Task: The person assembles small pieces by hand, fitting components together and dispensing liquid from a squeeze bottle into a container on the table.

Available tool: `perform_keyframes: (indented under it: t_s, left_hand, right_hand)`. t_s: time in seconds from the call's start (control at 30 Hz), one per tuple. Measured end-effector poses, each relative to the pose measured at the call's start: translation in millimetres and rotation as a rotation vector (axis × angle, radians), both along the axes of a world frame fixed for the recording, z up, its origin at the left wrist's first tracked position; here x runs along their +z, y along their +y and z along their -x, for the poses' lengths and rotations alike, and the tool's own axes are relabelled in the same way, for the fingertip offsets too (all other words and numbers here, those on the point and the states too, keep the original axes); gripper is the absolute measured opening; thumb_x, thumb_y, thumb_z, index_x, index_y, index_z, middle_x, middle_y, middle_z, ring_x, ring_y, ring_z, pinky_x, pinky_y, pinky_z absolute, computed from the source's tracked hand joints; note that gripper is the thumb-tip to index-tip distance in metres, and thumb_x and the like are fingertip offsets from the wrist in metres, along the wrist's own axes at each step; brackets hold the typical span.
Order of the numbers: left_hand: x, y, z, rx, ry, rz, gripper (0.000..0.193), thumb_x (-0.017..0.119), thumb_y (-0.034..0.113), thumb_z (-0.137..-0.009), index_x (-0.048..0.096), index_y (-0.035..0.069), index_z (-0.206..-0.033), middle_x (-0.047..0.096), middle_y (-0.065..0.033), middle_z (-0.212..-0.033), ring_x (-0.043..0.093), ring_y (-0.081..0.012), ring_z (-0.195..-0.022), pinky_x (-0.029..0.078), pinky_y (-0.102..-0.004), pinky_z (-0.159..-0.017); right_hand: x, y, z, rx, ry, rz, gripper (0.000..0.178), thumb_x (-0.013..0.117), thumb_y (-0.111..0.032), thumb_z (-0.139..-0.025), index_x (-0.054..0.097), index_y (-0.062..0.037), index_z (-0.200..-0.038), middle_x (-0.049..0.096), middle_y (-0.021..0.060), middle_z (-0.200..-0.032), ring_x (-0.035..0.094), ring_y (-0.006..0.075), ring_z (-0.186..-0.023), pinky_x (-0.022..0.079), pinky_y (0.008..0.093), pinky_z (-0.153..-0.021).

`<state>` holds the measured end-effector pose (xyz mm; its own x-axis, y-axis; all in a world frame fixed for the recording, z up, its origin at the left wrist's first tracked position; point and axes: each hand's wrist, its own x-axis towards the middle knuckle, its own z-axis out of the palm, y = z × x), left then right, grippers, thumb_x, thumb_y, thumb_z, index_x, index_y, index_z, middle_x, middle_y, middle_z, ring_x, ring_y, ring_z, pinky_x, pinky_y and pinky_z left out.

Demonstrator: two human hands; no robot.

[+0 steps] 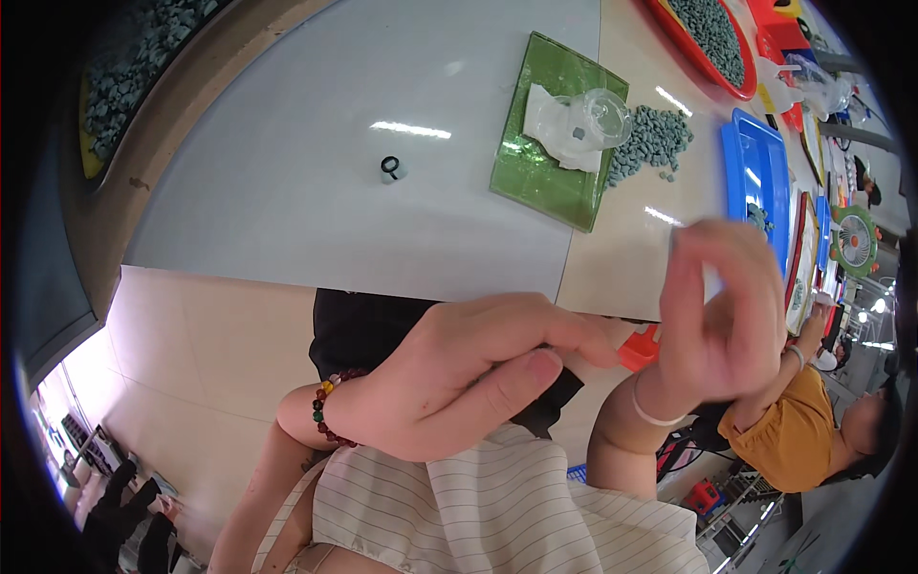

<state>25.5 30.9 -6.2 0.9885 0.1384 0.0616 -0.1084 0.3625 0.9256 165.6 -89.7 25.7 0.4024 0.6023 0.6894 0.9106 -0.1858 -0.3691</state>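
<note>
My left hand (478, 373), with a beaded bracelet at the wrist, is in front of the table's near edge. Its fingers are curled together and the thumb presses along them; anything inside is hidden. To its right my right hand (727, 306) is raised and slightly blurred, thumb and forefinger bent into a pinch. I cannot make out anything between those fingertips. Beyond the hands, a small cylinder with a black ring-shaped top (391, 169) stands on the grey tabletop (316, 220). A green glassy plate (545, 196) bears crumpled white tissue (545, 120) and a clear round cup (604, 115).
Grey-green chips (655, 139) lie heaped beside the plate. A blue tray (734, 172) and a red tray of chips (708, 38) are at the right. Another container of chips (143, 77) is at far left. A person in a mustard top (794, 421) works at right, near a green fan (854, 241).
</note>
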Motion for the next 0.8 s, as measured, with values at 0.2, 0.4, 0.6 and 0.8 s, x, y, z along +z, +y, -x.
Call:
perform_keyframes:
  t_s: [0.2,0.4,0.6,0.8]
  left_hand:
    - [-6.0,0.5,7.3,-0.145,0.046,0.273,0.019,0.045,0.011,-0.088,0.059,-0.003,-0.086,0.055,-0.0057,-0.071,0.051,-0.0106,-0.06,0.042,-0.0217,-0.06]
    - [-8.9,0.8,3.1,-0.01,-0.159,0.124,0.014,0.051,0.007,-0.084,0.06,-0.003,-0.086,0.059,-0.0084,-0.075,0.053,-0.0119,-0.065,0.043,-0.0221,-0.061]
    - [-14.9,6.7,2.2,0.026,-0.278,-0.062,0.014,0.055,0.011,-0.083,0.056,-0.002,-0.089,0.059,-0.0103,-0.073,0.055,-0.0126,-0.066,0.042,-0.0219,-0.056]
    - [-11.5,-5.0,8.6,0.187,-0.179,0.386,0.018,0.055,-0.005,-0.08,0.05,-0.006,-0.096,0.06,-0.0129,-0.09,0.059,-0.0118,-0.075,0.047,-0.0225,-0.068]
  right_hand:
    - [2.3,26.1,-21.8,-0.01,-0.224,0.228,0.014,0.066,0.008,-0.063,0.059,0.0031,-0.075,0.06,0.0082,-0.071,0.057,0.0165,-0.063,0.044,0.0233,-0.058]
    - [7.7,32.7,-20.5,-0.011,-0.302,0.32,0.016,0.067,0.007,-0.061,0.06,-0.0003,-0.074,0.06,0.0061,-0.071,0.056,0.015,-0.065,0.043,0.0226,-0.059]
    - [5.0,31.3,-13.0,-0.031,-0.184,0.245,0.011,0.063,0.008,-0.064,0.058,0.0028,-0.073,0.059,0.0095,-0.072,0.055,0.0166,-0.064,0.043,0.0233,-0.06]
    - [4.0,5.3,23.3,0.273,0.505,-0.086,0.013,0.06,-0.006,-0.074,0.051,0.0044,-0.074,0.055,0.0151,-0.071,0.054,0.0216,-0.061,0.043,0.0299,-0.056]
